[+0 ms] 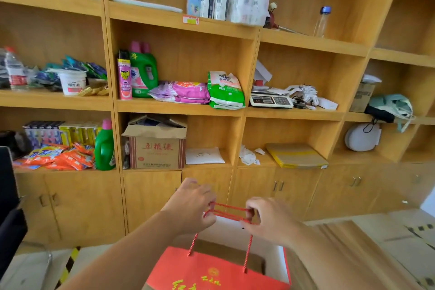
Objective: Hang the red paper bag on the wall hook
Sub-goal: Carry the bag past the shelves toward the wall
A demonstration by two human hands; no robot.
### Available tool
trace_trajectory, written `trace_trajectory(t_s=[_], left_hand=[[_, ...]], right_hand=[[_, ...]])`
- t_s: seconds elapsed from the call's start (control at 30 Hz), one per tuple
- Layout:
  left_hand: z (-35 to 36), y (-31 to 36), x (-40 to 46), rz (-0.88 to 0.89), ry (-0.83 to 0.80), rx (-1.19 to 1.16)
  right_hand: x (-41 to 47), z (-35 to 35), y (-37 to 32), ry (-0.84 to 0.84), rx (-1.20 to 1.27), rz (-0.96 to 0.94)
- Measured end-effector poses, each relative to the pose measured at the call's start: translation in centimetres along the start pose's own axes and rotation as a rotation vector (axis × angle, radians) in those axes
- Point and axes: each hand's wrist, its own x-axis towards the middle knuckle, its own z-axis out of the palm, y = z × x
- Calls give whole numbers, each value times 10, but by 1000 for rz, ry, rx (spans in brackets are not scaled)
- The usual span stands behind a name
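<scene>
The red paper bag (211, 273) with gold characters hangs open at the bottom centre, its white inside showing. Its red rope handles (227, 212) are stretched level between my two hands. My left hand (190, 206) pinches the left ends of the ropes. My right hand (270, 219) pinches the right ends. Both hands are held in front of the lower cabinet doors. No wall hook shows in this view.
A wooden shelf unit (179, 108) fills the view, stocked with detergent bottles (143, 73), a cardboard box (156, 146), packets and a scale (270, 100). Closed cabinet doors (150, 198) run below. A dark chair (9, 195) stands at the left edge.
</scene>
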Motion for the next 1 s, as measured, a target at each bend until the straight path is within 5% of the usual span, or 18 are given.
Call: trace_trajectory(t_s=[0.27,0.53,1.0], left_hand=[[29,-69,68,2,-135,55],[62,-122,170,9,1,-17],[171,-194,421,411,145,-183]], right_hand=[[102,20,32,-35,-124,-57],[192,28,100,166,-279,-94],[306,33,235,126,-453,365]])
